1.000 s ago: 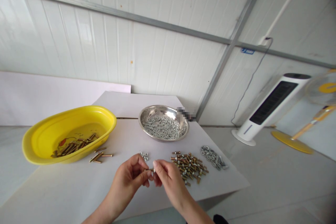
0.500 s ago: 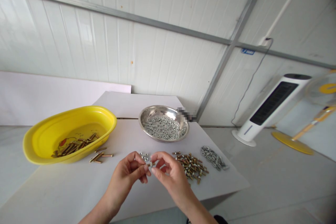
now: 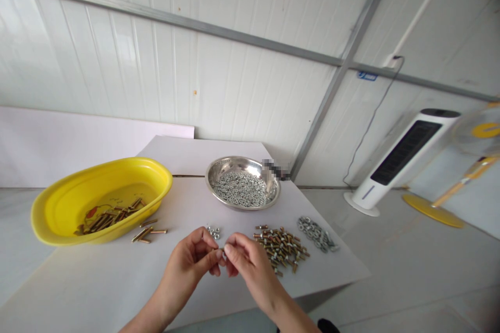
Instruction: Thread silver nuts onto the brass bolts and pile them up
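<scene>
My left hand (image 3: 186,270) and my right hand (image 3: 248,266) meet above the white table (image 3: 326,270), their fingertips pinching a small brass bolt (image 3: 222,250) that is mostly hidden by the fingers. Just beyond them lies a small group of steel nuts (image 3: 213,232). To the right of my right hand sits a heap of brass bolts fitted with steel parts (image 3: 281,248), and past it lies a strip of steel washers (image 3: 315,234). A steel bowl (image 3: 209,177) holds many nuts (image 3: 240,189).
A yellow plastic basin (image 3: 117,164) at the table's left holds brass bolts (image 3: 111,216), and several more (image 3: 146,233) lie beside it. The table's edges drop to a grey floor (image 3: 406,270). A white tower fan (image 3: 406,158) and a yellow-based fan (image 3: 432,217) stand at right.
My right hand's fingers have closed in from their raised, spread pose, and both hands now pinch the bolt together. The piles on the table look unmoved.
</scene>
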`<action>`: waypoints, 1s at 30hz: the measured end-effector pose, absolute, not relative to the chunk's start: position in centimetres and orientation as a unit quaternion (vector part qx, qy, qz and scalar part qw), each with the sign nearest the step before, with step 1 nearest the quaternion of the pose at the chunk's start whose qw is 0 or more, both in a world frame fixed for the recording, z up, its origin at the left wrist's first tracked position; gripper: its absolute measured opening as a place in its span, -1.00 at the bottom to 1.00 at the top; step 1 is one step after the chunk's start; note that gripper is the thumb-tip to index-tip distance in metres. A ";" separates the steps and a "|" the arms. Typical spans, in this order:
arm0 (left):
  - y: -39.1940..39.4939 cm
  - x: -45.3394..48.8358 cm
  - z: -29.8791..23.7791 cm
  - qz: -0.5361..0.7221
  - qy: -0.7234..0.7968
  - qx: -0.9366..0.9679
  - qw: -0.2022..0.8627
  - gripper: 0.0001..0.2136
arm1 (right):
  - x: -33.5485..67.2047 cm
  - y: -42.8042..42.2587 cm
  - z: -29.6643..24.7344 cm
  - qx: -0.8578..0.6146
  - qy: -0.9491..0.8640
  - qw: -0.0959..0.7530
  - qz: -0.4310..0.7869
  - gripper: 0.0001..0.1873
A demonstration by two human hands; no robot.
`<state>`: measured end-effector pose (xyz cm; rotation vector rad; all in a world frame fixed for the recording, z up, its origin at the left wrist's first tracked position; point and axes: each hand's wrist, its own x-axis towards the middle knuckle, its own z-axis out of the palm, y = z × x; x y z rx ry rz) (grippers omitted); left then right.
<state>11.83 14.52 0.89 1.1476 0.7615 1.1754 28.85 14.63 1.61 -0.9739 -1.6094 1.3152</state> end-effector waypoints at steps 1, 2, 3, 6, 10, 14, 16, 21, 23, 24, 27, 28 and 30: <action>14.4 12.0 0.9 0.509 0.326 0.501 0.619 -0.73 | 28.8 14.6 1.5 -0.389 -0.641 0.406 0.522 -0.61; 14.3 12.1 0.9 0.507 0.321 0.504 0.621 -0.72 | 28.7 14.6 1.4 -0.395 -0.643 0.402 0.519 -0.54; 14.2 12.2 0.9 0.504 0.318 0.507 0.623 -0.71 | 28.6 14.6 1.3 -0.403 -0.643 0.397 0.515 -0.48; 14.2 12.3 0.9 0.498 0.320 0.507 0.627 -0.70 | 28.6 14.6 0.9 -0.425 -0.630 0.387 0.522 -0.34; 14.4 11.9 0.9 0.505 0.329 0.497 0.625 -0.71 | 28.8 14.9 1.0 -0.427 -0.627 0.401 0.514 -0.29; 14.4 11.5 1.2 0.515 0.338 0.477 0.627 -0.73 | 29.3 15.1 1.8 -0.422 -0.640 0.431 0.476 -0.62; 14.4 11.4 1.3 0.522 0.341 0.456 0.635 -0.74 | 29.3 15.1 2.1 -0.417 -0.655 0.435 0.456 -0.75; 14.3 11.5 1.2 0.509 0.333 0.424 0.671 -0.75 | 28.9 15.2 2.1 -0.416 -0.684 0.437 0.410 -0.80; 14.5 11.5 1.0 0.503 0.329 0.438 0.668 -0.74 | 28.8 15.3 1.9 -0.423 -0.676 0.440 0.413 -0.82; 14.5 11.5 1.0 0.504 0.328 0.448 0.662 -0.73 | 28.9 15.3 1.8 -0.425 -0.671 0.441 0.418 -0.83; 14.7 11.4 0.9 0.512 0.333 0.474 0.634 -0.72 | 29.0 15.4 1.6 -0.419 -0.663 0.438 0.440 -0.83; 14.8 11.4 0.9 0.514 0.336 0.481 0.626 -0.72 | 29.1 15.4 1.6 -0.415 -0.663 0.436 0.446 -0.83; 14.7 11.5 1.0 0.516 0.337 0.487 0.618 -0.72 | 29.2 15.2 1.6 -0.403 -0.662 0.432 0.461 -0.83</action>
